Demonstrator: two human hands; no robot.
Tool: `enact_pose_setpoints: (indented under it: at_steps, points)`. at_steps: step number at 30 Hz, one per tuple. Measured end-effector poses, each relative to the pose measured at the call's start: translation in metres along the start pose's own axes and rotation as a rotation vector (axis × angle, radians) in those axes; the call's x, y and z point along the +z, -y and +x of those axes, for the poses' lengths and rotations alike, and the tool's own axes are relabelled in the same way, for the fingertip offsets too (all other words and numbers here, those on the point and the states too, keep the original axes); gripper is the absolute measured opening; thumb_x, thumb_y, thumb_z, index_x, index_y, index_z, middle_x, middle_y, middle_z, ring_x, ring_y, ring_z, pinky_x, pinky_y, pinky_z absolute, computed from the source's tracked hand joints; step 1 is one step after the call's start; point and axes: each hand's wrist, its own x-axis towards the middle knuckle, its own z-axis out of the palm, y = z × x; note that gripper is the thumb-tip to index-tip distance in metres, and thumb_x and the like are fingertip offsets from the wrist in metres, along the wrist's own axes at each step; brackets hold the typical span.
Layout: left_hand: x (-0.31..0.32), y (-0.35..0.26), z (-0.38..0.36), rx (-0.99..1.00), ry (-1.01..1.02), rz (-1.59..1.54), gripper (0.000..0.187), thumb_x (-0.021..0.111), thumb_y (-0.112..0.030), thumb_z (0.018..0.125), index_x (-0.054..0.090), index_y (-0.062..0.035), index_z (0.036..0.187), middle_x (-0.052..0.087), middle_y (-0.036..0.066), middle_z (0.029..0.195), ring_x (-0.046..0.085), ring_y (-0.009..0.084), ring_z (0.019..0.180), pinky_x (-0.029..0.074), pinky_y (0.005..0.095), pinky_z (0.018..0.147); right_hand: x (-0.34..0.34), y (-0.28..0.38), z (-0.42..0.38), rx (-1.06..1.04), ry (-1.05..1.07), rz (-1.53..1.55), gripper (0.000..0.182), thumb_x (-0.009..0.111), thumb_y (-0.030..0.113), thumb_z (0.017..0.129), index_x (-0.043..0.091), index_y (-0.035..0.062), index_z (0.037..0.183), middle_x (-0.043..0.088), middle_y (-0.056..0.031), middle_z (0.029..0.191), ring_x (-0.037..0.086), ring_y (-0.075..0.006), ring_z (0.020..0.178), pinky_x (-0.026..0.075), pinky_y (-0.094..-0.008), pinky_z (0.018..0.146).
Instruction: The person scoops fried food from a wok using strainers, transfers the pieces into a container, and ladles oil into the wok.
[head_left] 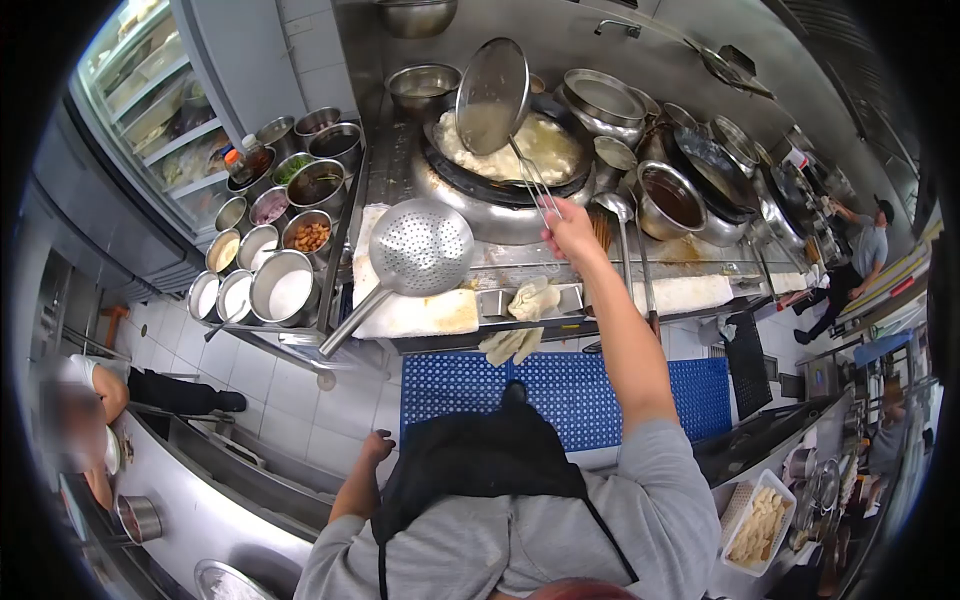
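My right hand (570,232) is closed around the wire handle of a round mesh skimmer (494,85). The skimmer is tilted over a large wok (432,166), and its lower rim overlaps the pale, foamy food and oil (555,150) in this view. Low at my side hangs my left hand (377,446), fingers curled in with nothing in them. Left of the wok, a perforated ladle (421,247) lies on the counter edge, its handle sticking out towards me. Cloths (533,300) hang at the counter's front, below my right wrist.
Metal pots of seasonings (283,287) crowd the left-hand stand. A pot of dark liquid (670,200) and further woks line the right side. Underfoot lies a blue mat (450,385). One person (95,400) is at the left counter; another (872,250) stands far right. Behind me sits a white basket (735,510).
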Motion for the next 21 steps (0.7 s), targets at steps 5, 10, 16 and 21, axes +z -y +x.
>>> enact_pose_setpoints:
  at_steps: [5,10,16,21]
  points:
    - [-0.012,-0.030,0.004,0.087,0.030,0.098,0.047,0.070,-0.020,0.071,0.064,-0.0030,0.114,0.061,0.021,0.118,0.057,0.0330,0.112,0.045,0.0384,0.097,-0.066,-0.026,-0.048,0.045,-0.011,0.012,0.032,0.047,0.013,0.096,0.054,0.0138,0.127,0.049,-0.0007,0.061,0.038,-0.0064,0.042,0.028,-0.0225,0.035]
    - [-0.025,-0.050,0.015,0.143,0.037,0.167,0.048,0.070,-0.024,0.071,0.063,-0.0048,0.114,0.060,0.018,0.120,0.056,0.0325,0.114,0.044,0.0384,0.098,-0.089,-0.023,-0.066,0.048,-0.154,-0.028,0.034,0.048,0.012,0.095,0.054,0.0139,0.129,0.050,-0.0005,0.060,0.037,-0.0057,0.040,0.027,-0.0220,0.034]
    - [-0.036,-0.059,0.010,0.215,-0.053,0.145,0.047,0.069,-0.024,0.072,0.064,-0.0055,0.114,0.061,0.018,0.120,0.055,0.0325,0.114,0.044,0.0386,0.098,-0.086,-0.066,-0.018,-0.350,-0.307,-0.269,0.033,0.050,0.009,0.092,0.057,0.0072,0.124,0.055,-0.0020,0.063,0.049,-0.0081,0.048,0.039,-0.0255,0.043]
    - [-0.016,-0.014,0.009,0.109,-0.023,0.060,0.047,0.069,-0.022,0.072,0.063,-0.0038,0.115,0.061,0.019,0.118,0.056,0.0333,0.114,0.045,0.0382,0.098,-0.051,-0.058,0.040,-0.279,-0.322,-0.475,0.031,0.053,0.009,0.090,0.061,0.0036,0.119,0.064,-0.0084,0.072,0.059,-0.0147,0.055,0.047,-0.0315,0.054]
